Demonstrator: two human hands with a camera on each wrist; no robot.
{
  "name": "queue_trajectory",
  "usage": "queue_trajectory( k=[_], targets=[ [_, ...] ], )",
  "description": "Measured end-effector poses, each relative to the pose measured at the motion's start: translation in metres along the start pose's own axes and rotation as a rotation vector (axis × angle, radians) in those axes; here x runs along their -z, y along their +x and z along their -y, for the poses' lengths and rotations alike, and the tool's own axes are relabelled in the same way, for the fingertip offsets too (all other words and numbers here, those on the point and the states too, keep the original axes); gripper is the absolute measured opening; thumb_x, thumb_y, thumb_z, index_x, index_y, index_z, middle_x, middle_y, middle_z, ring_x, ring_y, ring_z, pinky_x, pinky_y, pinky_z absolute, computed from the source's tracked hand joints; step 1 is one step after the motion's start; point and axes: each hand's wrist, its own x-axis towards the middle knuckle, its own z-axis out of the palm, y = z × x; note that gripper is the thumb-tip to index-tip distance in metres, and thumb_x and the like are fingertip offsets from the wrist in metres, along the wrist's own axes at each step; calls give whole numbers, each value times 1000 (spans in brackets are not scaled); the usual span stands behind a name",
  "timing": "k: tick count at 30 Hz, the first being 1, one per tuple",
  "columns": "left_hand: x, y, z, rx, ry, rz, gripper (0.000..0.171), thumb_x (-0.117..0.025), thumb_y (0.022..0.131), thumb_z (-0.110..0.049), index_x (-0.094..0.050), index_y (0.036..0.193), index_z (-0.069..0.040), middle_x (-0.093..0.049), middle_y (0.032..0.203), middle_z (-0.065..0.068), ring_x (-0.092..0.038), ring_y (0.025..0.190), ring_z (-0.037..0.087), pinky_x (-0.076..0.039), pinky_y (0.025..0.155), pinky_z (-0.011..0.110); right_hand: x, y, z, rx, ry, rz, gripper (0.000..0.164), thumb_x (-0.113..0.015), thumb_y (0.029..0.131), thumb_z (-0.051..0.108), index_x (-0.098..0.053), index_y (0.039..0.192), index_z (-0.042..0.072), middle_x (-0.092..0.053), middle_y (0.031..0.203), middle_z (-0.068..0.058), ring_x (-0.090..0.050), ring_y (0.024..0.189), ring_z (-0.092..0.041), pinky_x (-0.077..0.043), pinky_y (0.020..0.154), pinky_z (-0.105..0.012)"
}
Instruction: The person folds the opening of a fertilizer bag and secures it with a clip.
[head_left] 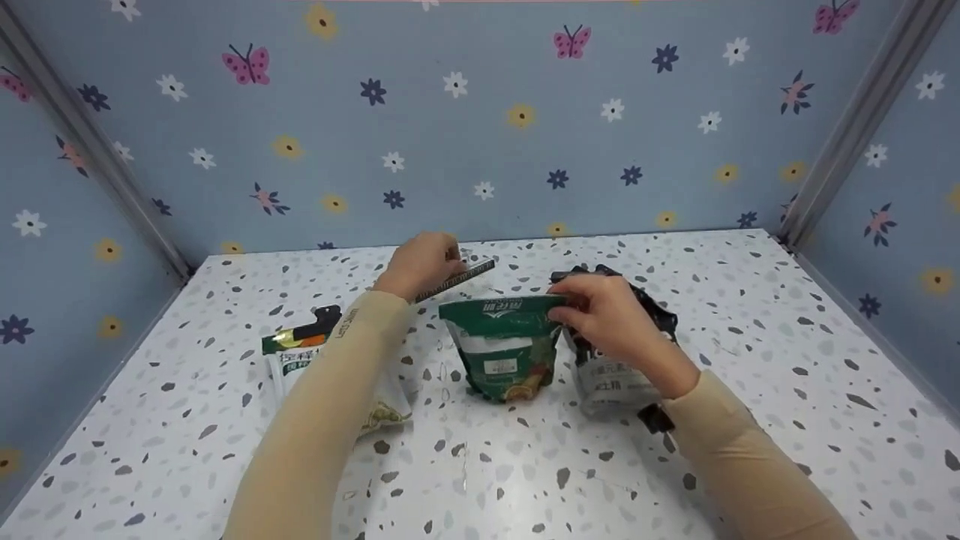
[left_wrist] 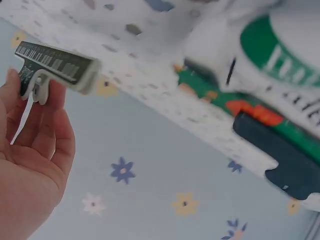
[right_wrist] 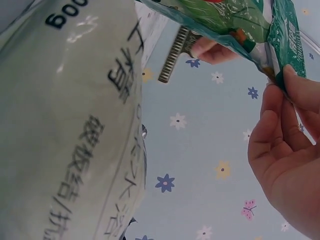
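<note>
A long clip with a piano-keyboard print (head_left: 469,277) is pinched by my left hand (head_left: 420,266), behind and left of the green bag. In the left wrist view the clip (left_wrist: 57,65) shows its curved handle between finger and thumb. My right hand (head_left: 611,319) pinches the top right corner of a green printed bag (head_left: 499,345), which stands upright at mid-table with its top edge flat. The right wrist view shows thumb and fingers on the corner of this bag (right_wrist: 287,37), with the clip (right_wrist: 173,55) beyond it.
Left of the green bag lies a white-and-green bag (head_left: 281,367) with a dark clip (head_left: 326,320) at its top, partly hidden by my left sleeve. To the right, a black-and-clear bag (head_left: 600,382) is partly behind my right hand. A flowered wall (head_left: 480,135) rises behind the speckled table (head_left: 465,487).
</note>
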Motion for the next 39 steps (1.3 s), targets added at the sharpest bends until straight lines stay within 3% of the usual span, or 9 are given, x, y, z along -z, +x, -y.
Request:
queue_trajectory(
  k=[5,13,20,25,29,34,39],
  targets=[
    [15,-9,-18,-59,-63,1,24,-69,96,-32,-69,108,-11,-64,99,6,-60,88,22,-51,79,42,-1,-1,-1,-75,26,8,23,-77,88,7,-70,110,9,-67,83,-1,-61,67,-14,-54,58,-31],
    [34,-28,-47,-108,-190,8,38,-65,99,-31,-59,127,-7,-61,107,9,-60,96,23,-50,87,41,-1,-2,1,-136,40,-2,39,-78,87,7,-63,122,12,-64,79,-1,-59,66,-17,-51,60,-34],
    [56,-50,-61,-173,-157,-28,34,-63,100,-30,-65,125,-7,-64,115,7,-61,104,22,-50,91,42,-1,-2,0,-95,32,-15,18,-79,86,11,-67,100,10,-66,77,1,-59,65,-15,-51,58,-32],
    [68,-63,-70,-220,-131,-92,27,-62,101,-29,-65,118,-9,-62,111,5,-60,99,20,-49,88,40,-1,-1,-2,-83,38,-16,16,-79,86,11,-68,97,10,-66,78,1,-60,66,-15,-52,58,-31],
    [70,-73,-82,-279,-129,-110,21,-63,100,-26,-65,112,-9,-64,106,4,-62,94,19,-51,84,38,0,0,-2,-124,54,-12,21,-80,86,11,-68,103,10,-69,82,0,-63,70,-16,-54,62,-33],
    [65,-79,-99,-364,-119,-124,13,-65,99,-21,-68,103,-9,-66,98,2,-62,85,17,-51,79,35,-1,1,-4,-148,74,-14,45,-80,85,9,-58,125,10,-70,86,-2,-66,73,-17,-54,65,-35],
    [58,-80,-106,-397,-78,-126,12,-65,99,-20,-70,100,-9,-67,95,2,-61,82,16,-51,77,35,0,2,-4,-143,69,-15,58,-81,84,8,-53,134,11,-71,86,-3,-68,75,-17,-56,68,-37]
  ],
)
